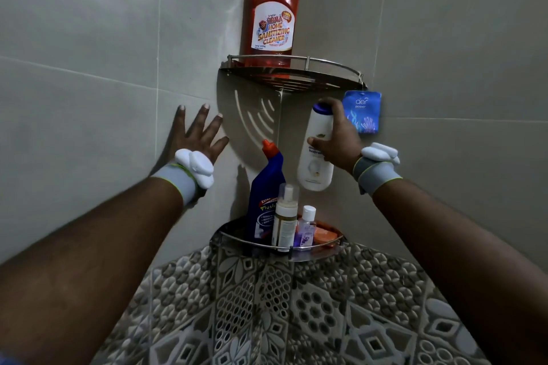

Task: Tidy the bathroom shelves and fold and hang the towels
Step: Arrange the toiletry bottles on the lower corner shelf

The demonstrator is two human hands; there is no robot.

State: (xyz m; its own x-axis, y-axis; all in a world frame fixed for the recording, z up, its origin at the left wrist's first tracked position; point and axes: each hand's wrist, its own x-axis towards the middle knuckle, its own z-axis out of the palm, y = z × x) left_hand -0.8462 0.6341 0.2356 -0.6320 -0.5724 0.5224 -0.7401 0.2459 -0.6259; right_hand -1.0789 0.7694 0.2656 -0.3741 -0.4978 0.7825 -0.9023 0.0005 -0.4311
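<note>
Grip is being applied by the right hand [336,139] to a white bottle [315,163] between the upper shelf [326,61] and the lower shelf [237,238]. The left hand [197,136] is being pressed flat and splayed against the wall [89,68]. "HOME SANITIZING CLEANER" is being displayed on the upper shelf's orange bottle [271,18].

Pale grey wall tiles [89,38] cover 2 walls meeting in a corner. A blue aer air-freshener pouch [362,111] hangs against the right wall. Below spread patterned grey tiles [296,320] with floral and dotted motifs, possibly the floor.
</note>
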